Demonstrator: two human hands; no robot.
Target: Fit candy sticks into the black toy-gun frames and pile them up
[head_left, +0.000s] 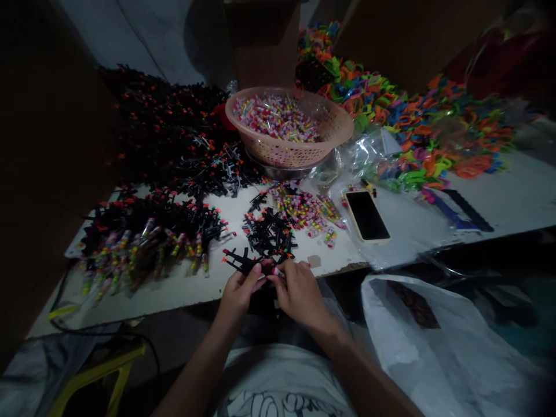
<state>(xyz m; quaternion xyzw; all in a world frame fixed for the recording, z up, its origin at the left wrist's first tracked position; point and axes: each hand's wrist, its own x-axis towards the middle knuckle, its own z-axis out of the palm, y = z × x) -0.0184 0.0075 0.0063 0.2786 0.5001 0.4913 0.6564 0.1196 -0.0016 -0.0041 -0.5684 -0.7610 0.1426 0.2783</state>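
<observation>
A black plastic toy piece with an orange tip [243,262] sits at the near edge of the counter [434,229], pinched in the fingers [255,271] of the left hand [238,292]. The right hand [299,292] meets it from the other side, its fingers pinching a small pink candy tube [277,271] against the piece. Just beyond lie a pile of black pieces [269,231], loose candy tubes [308,211], a phone [367,215] and a pink basket [299,152].

You have two hands, left [238,291] and right [299,292], one basket [334,130], one phone [367,216] and one white bag [434,341]. Black toys [174,133], candy tubes [304,209] and coloured rings [412,127] lie in heaps too dense to count.
</observation>
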